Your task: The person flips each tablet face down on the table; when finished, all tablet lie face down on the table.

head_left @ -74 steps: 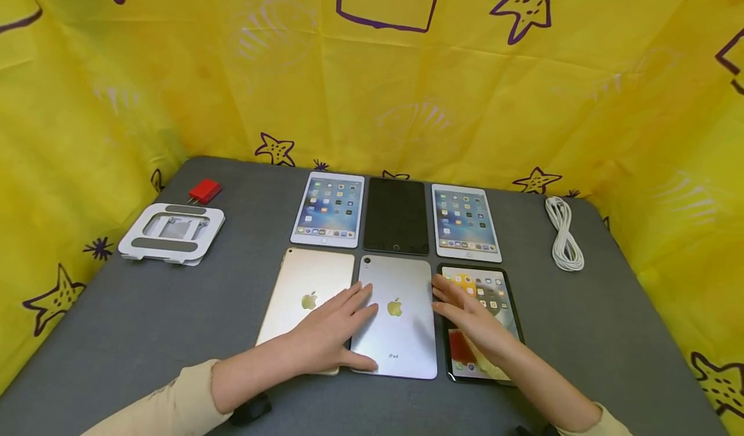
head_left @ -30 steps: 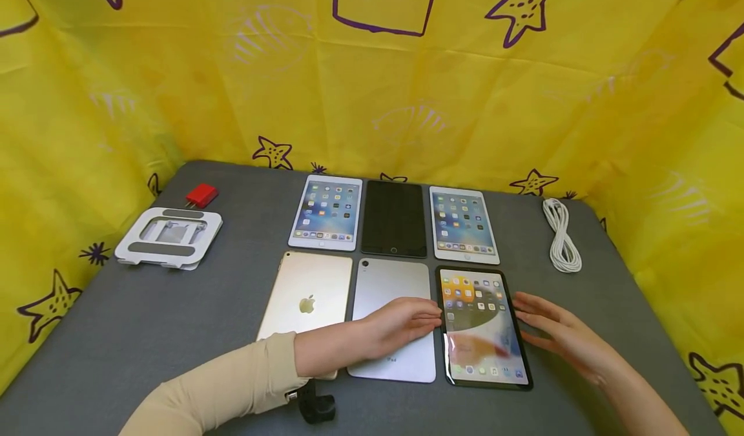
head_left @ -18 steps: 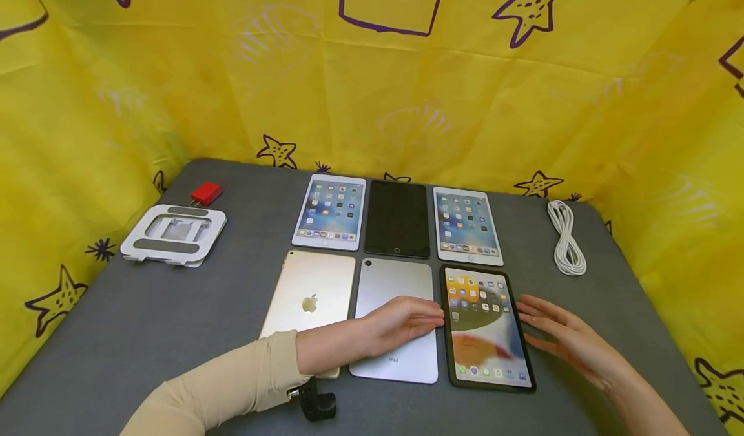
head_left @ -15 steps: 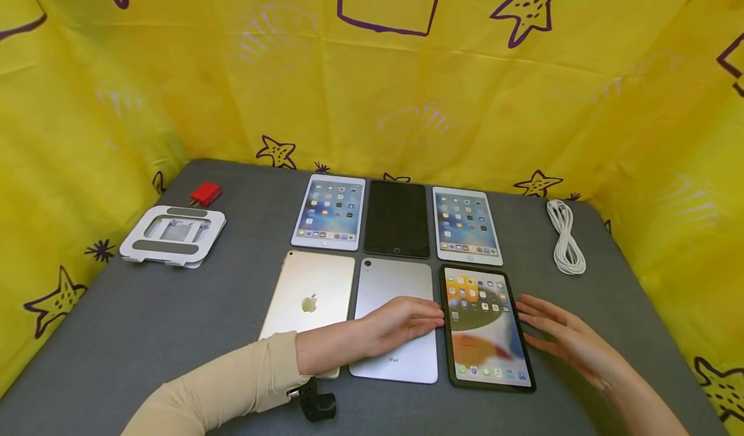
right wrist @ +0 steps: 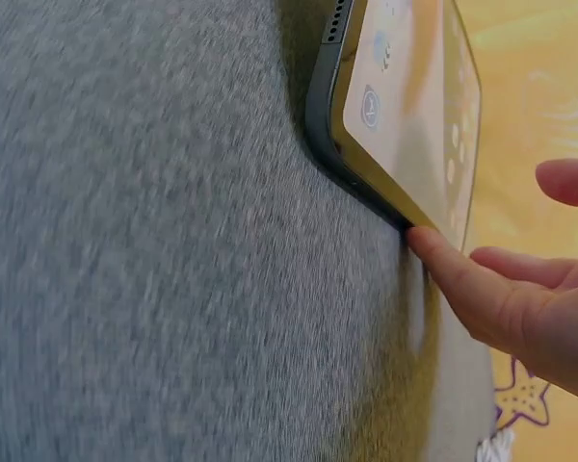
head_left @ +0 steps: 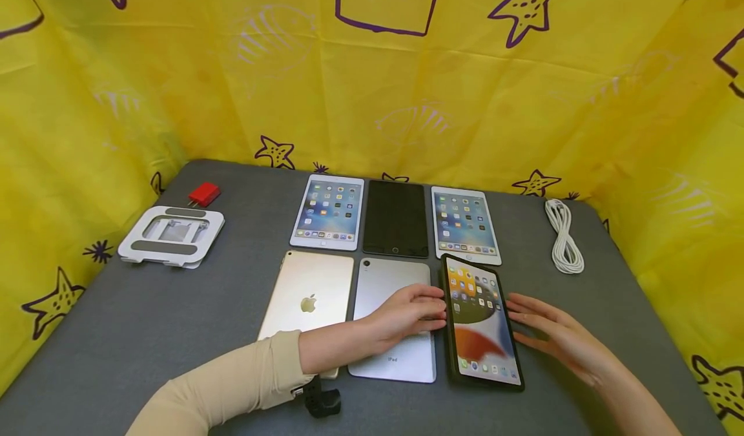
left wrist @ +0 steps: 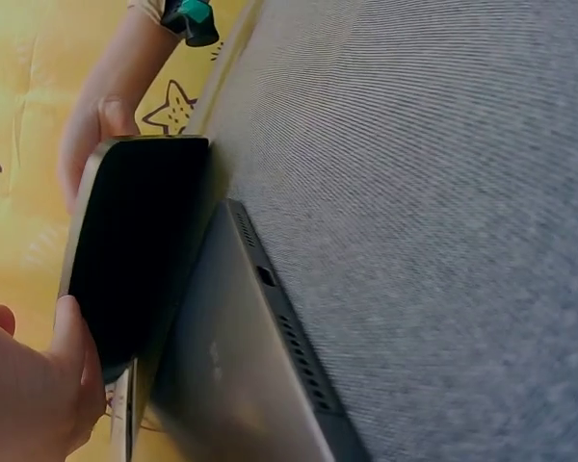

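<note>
One black-rimmed tablet (head_left: 482,323), long axis running away from us, tilts between left hand (head_left: 403,316) and right hand (head_left: 558,334), unclenched fingers touching its sides.

So the black-framed tablet (head_left: 481,320) that was lying flat half a second ago now has its left side tipped up off the table (head_left: 116,358), and the right hand's grip (head_left: 555,332) has shifted slightly leftward.
</note>
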